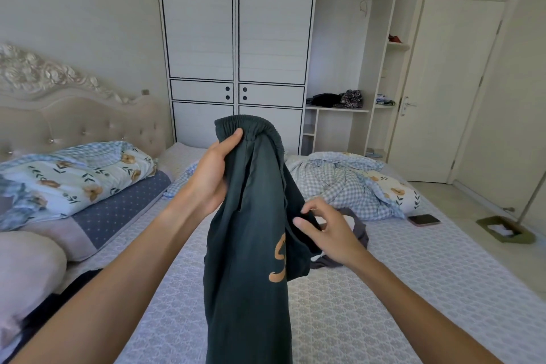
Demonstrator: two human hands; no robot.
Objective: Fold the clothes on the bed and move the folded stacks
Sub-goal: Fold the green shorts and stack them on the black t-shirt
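Note:
A pair of dark green trousers (pixel 251 245) with an elastic waistband and orange lettering hangs in the air above the bed (pixel 369 304). My left hand (pixel 212 174) grips the trousers just under the waistband and holds them up. My right hand (pixel 328 233) pinches the fabric on the trousers' right side, lower down. Behind my right hand a dark grey garment (pixel 359 230) lies crumpled on the bed, partly hidden.
A checked quilt (pixel 351 183) is bunched at the bed's far right, with a phone (pixel 424 219) next to it. Folded floral bedding (pixel 74 177) and pillows (pixel 26 269) lie at the left. A wardrobe (pixel 236 38) stands behind; a dustpan (pixel 505 229) sits on the floor.

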